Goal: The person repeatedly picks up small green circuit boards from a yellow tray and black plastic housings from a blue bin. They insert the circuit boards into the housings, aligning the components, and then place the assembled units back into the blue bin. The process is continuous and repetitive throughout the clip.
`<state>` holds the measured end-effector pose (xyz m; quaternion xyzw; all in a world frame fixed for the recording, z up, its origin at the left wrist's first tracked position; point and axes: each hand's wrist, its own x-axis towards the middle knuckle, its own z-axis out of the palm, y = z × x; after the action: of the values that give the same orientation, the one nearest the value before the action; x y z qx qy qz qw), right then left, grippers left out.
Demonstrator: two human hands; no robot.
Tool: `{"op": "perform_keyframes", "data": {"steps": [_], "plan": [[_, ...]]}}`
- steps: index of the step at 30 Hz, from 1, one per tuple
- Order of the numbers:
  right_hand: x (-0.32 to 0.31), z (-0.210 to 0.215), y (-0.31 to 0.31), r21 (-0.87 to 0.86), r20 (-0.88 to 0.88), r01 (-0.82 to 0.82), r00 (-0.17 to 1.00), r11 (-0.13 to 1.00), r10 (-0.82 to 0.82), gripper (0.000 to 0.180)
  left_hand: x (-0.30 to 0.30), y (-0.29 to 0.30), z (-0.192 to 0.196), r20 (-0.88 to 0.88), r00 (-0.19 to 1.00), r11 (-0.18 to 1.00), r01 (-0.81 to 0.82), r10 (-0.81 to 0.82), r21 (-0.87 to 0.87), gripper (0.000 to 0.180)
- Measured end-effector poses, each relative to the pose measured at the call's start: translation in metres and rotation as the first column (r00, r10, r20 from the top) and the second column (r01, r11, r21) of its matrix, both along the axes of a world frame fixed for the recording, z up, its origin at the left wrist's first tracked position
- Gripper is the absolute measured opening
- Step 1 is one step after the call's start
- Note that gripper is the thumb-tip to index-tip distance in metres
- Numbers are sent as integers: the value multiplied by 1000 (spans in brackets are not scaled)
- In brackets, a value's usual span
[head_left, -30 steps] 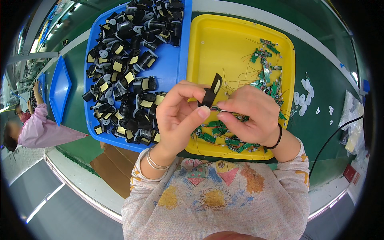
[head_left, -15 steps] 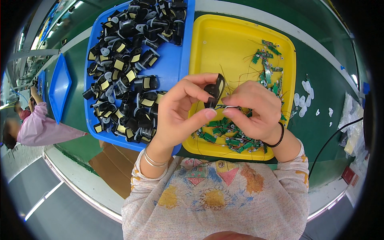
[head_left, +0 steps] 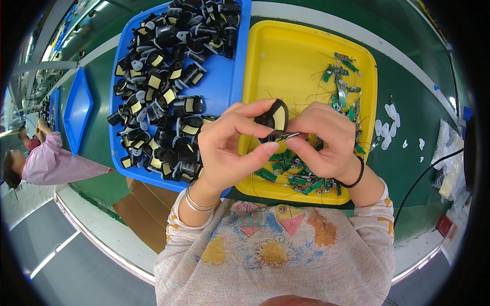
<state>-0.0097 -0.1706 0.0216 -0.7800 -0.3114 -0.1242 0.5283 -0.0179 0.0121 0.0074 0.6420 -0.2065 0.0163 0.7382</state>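
Hands (head_left: 229, 148) (head_left: 324, 140): two; black part (head_left: 273, 116): one.

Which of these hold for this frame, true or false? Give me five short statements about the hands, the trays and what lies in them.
1. Both hands, left hand and right hand, hold one small black plastic part with a yellow face. True.
2. The blue plastic tray is empty. False: it is heaped with black parts.
3. The small green circuit boards lie in the yellow plastic tray. True.
4. The yellow tray sits left of the blue one. False: it sits to the right.
5. The left wrist wears a black band. False: metal bangles are there.
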Motion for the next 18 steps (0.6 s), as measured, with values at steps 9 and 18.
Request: {"op": "perform_keyframes", "data": {"steps": [9, 18], "plan": [[0, -5, -3, -11, -72, 83, 994, 996, -84, 12, 6, -6, 7, -98, 993, 996, -58, 65, 68, 28], [0, 4, -5, 62, -124, 96, 988, 993, -88, 10, 6, 2, 3, 57, 990, 950, -142, 132, 277, 28]]}}
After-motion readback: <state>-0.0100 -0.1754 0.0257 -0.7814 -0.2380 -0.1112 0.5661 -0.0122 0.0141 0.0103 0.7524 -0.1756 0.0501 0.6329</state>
